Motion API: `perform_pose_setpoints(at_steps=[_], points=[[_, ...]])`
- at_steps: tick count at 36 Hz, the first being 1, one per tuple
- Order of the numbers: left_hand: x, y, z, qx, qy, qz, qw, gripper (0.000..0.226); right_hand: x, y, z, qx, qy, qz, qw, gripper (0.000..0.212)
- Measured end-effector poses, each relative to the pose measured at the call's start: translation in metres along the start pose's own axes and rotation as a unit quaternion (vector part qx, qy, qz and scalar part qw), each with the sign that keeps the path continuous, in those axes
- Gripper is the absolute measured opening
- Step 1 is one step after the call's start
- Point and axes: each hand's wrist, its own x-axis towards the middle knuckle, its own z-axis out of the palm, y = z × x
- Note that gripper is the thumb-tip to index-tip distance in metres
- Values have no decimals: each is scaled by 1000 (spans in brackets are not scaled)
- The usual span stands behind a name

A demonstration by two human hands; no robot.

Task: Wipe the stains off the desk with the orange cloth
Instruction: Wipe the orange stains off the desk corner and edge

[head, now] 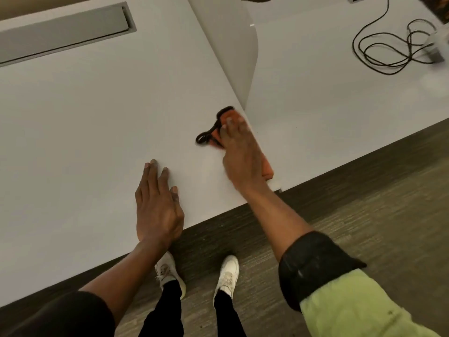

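Note:
The orange cloth [266,168] with a black trim and loop lies flat on the white desk [97,132], near its right edge. My right hand [239,152] presses down on the cloth with fingers stretched forward, covering most of it. A black loop of the cloth [203,137] sticks out to the left of the fingers. My left hand [158,205] rests flat on the desk near the front edge, fingers spread, holding nothing. No stain is clearly visible on the surface.
A grey cable tray cover [65,32] is set into the desk at the back left. A divider panel [233,49] separates this desk from the adjoining one, where a coiled black cable [393,47] lies. Carpet floor and my white shoes [227,276] are below.

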Motion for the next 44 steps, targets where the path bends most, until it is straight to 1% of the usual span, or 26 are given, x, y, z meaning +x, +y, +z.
perform_pose_setpoints(at_steps=[3,6,8,12,16,18,20,24,27,31,35,38,41,44], points=[[0,1,-2,-2,0,2,1000,55,17,8,-5,3,29,49,998,62],[0,2,-2,-3,-1,0,1000,55,4,-4,0,3,38,51,998,62],[0,2,-3,-3,-1,-2,1000,55,-16,-19,6,16,16,19,1000,66],[0,0,-3,-7,0,1,1000,58,-84,-49,17,29,-67,-70,995,76],[-1,-1,-1,3,0,6,1000,56,-138,-47,20,4,-130,-91,987,85],[-1,-1,-1,4,3,5,1000,54,-134,-31,13,-4,-118,-81,990,82],[0,0,-1,4,6,4,1000,53,-116,-14,5,2,-82,-39,996,75],[0,1,-1,0,5,1,1000,53,-61,11,-7,9,-11,38,999,72],[0,1,0,-2,8,2,1000,53,-34,19,-10,0,10,66,998,71],[-1,0,0,-3,14,2,1000,53,-43,9,-7,-16,19,64,998,73],[-1,-1,0,-8,11,3,1000,56,-96,-7,-5,-26,-8,55,998,73],[0,-1,2,-12,15,-1,1000,59,-132,-2,-8,-39,-28,45,998,76],[-1,-2,3,-19,20,0,1000,56,-132,16,-14,-15,-20,55,998,78],[0,-2,5,-15,23,4,1000,56,-106,33,-17,-3,-12,63,998,76]])
